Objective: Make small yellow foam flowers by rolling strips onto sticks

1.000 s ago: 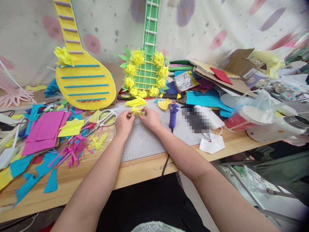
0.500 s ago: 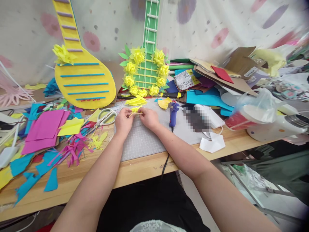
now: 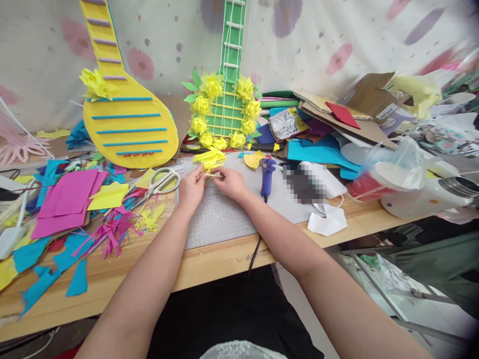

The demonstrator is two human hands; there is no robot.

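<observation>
Over the grey cutting mat (image 3: pixel 217 219) my two hands meet, fingers pinched. My left hand (image 3: pixel 192 188) is closed on a strip of yellow crepe paper (image 3: pixel 208 166), partly hidden by the fingers. My right hand (image 3: pixel 230 183) pinches the end of a thin pale stick (image 3: pixel 212 175) that runs across to the left fingertips. Just beyond the fingers, yellow paper petals (image 3: pixel 210 155) lie on the mat. To the right rests a purple glue gun (image 3: pixel 267 177), its cord running off the table edge. Scissors with white handles (image 3: pixel 163 180) lie left of my left hand.
Behind stand a yellow paper-covered lute shape (image 3: pixel 130 124) and a green one with yellow flowers (image 3: pixel 232 107). Magenta sheets (image 3: pixel 69 199) and blue scraps (image 3: pixel 77 276) cover the left side. A white mask (image 3: pixel 327 220), red cup (image 3: pixel 374 182) and stacked cardboard (image 3: pixel 348 119) are at right.
The left fingers have shifted slightly and the yellow paper beyond them now stands up nearer to the petals. Both hands stay close together around the stick.
</observation>
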